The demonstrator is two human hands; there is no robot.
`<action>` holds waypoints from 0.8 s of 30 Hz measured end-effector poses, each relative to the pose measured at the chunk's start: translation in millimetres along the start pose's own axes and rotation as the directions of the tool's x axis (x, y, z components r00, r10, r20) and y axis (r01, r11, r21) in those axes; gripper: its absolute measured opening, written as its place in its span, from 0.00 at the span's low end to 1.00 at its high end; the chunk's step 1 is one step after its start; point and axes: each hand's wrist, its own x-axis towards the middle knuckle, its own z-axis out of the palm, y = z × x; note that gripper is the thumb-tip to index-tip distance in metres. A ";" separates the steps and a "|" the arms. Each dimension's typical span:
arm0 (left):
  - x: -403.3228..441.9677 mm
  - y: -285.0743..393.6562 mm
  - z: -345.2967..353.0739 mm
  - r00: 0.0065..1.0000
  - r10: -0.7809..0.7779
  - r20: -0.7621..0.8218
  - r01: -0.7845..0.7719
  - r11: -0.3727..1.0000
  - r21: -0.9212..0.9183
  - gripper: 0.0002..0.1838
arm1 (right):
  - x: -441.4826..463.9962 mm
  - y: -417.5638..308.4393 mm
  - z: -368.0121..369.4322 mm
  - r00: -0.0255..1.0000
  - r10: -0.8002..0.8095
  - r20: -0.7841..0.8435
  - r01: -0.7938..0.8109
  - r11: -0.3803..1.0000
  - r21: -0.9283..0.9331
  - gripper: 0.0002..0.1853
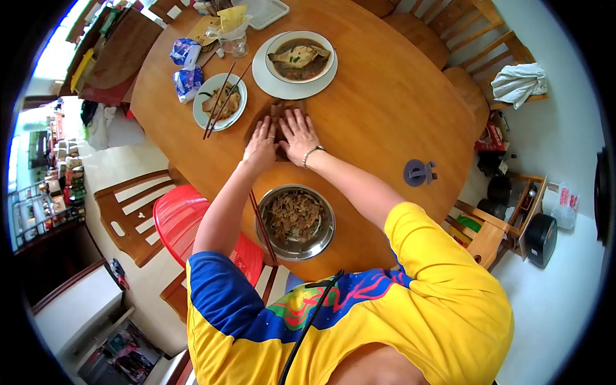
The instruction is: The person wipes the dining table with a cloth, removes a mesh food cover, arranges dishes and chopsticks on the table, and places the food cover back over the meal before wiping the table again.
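Observation:
Both of my hands lie flat on a brown cloth on the wooden table. My left hand rests on the cloth's left part with its fingers stretched forward. Beside it, my right hand presses on the right part, fingers spread, a bracelet on the wrist. Much of the cloth is hidden under the hands. Nearer my body stands a steel bowl of shredded brown food, with a pair of chopsticks along its left side.
Beyond the hands are a plate of food with chopsticks across it and a bowl of fish on a white plate. Tissue packs lie at the far left. A purple object sits right; a red basket is left.

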 end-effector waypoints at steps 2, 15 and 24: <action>-6.0 -14.8 7.3 0.998 -0.058 0.026 0.059 0.997 -0.056 0.38 | 9.6 -6.1 -2.3 0.994 -0.073 0.085 0.073 0.997 0.006 0.37; 18.6 167.3 39.5 0.989 -0.110 0.099 0.121 0.986 -0.114 0.45 | -131.6 92.8 -19.6 0.991 0.044 -0.128 -0.039 0.998 0.040 0.32; -35.0 259.5 66.1 0.985 0.056 0.162 -0.071 0.993 0.089 0.35 | -250.0 88.1 -20.6 0.962 0.252 -0.105 -0.257 0.966 -0.037 0.36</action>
